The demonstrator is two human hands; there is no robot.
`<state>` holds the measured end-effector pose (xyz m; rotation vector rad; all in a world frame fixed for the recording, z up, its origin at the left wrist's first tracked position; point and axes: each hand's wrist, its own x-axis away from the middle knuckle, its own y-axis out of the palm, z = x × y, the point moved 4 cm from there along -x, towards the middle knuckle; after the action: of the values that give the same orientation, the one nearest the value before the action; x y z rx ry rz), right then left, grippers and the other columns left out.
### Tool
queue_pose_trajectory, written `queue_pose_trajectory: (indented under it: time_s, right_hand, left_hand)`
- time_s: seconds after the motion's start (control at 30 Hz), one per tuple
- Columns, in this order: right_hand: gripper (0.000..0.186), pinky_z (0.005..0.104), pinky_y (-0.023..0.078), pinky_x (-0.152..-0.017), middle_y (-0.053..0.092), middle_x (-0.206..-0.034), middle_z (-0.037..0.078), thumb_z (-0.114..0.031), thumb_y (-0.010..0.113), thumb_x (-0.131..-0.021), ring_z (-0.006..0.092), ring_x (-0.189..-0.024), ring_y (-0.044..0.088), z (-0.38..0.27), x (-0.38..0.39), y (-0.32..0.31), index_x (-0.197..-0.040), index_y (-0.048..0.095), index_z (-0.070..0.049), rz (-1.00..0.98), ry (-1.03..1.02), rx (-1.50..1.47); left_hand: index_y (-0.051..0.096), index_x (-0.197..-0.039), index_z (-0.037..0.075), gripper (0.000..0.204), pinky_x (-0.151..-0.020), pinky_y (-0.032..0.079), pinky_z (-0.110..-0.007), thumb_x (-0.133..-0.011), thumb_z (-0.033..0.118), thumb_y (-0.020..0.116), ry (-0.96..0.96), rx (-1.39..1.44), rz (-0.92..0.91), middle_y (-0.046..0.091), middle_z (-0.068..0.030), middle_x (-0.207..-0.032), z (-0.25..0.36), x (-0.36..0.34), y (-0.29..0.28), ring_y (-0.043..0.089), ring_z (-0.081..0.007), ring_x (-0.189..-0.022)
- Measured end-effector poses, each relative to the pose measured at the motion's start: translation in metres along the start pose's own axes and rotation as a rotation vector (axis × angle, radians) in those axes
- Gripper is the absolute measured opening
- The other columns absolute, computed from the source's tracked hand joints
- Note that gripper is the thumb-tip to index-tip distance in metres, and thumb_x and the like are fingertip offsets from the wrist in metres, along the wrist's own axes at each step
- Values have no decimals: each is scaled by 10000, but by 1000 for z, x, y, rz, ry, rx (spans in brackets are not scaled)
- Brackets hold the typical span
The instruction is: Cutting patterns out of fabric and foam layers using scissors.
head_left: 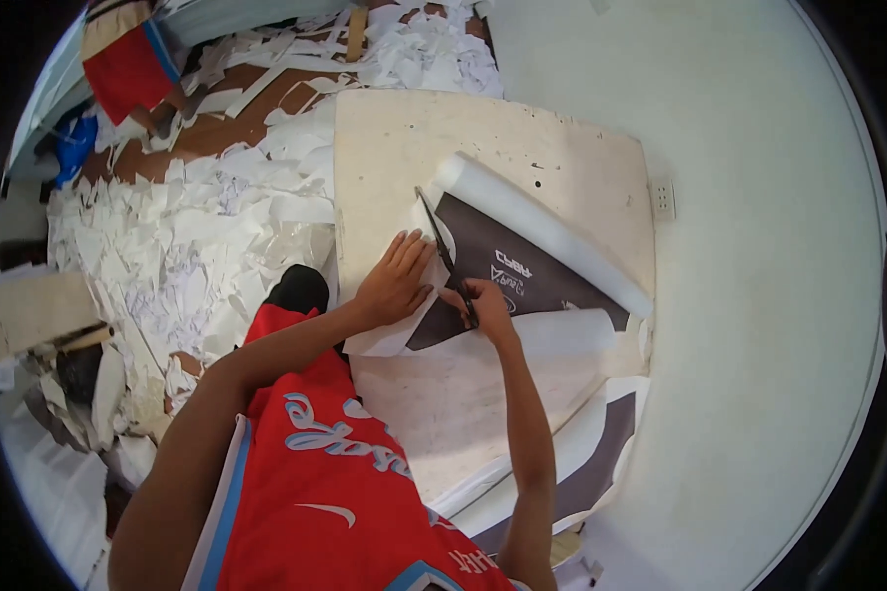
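Note:
In my right hand [485, 303] is a pair of long scissors [438, 234] with black handles, my fingers closed around the grips. Their blades point away from me, along the left edge of a dark grey printed sheet [478, 229] with white margins. Flat on the white margin, just left of the blades, lies my left hand [397, 283] with its fingers stretched out. The far side of the sheet curls into a white roll [542, 231], and its near edge [567, 333] also curls over. How far apart the blades are is hard to make out.
A pale worn board table [493, 128] bears the sheet. Another dark and white printed sheet [601, 443] lies at its near right. White paper scraps [237, 207] cover the floor on the left. Another person [133, 69] stands at the far left. A white wall with an outlet [663, 199] borders the right.

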<state>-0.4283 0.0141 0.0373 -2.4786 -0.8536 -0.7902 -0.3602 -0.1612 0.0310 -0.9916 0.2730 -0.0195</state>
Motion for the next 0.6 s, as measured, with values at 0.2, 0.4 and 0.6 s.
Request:
queue_pose_trajectory:
  time_s: [0.2, 0.4, 0.6]
  right_hand:
    - [423, 267, 324, -469, 415, -536, -23, -270, 854, -722, 76, -511, 388, 22, 95, -2, -618, 516, -37, 225, -216, 123]
    - [326, 244, 332, -449, 435, -523, -33, -147, 826, -740, 56, -479, 395, 93, 223, 66, -648, 532, -43, 510, 96, -92]
    - [302, 239, 348, -426, 514, -552, -15, -187, 822, -755, 60, -471, 435, 158, 288, 153, -684, 584, -15, 680, 293, -438]
  left_hand:
    - [563, -1199, 46, 606, -1160, 215, -470, -728, 387, 737, 349, -3, -239, 499, -157, -1200, -58, 4, -29, 385, -347, -1286]
    - [594, -1121, 94, 525, -1019, 342, -386, -702, 364, 758, 577, -234, -492, 551, -78, -1167, -107, -63, -56, 461, -272, -1184]
    - [608, -1122, 84, 410, -977, 357, -372, -788, 313, 673, 466, -923, -818, 644, -90, -1090, -104, -125, -35, 532, -213, -1139]
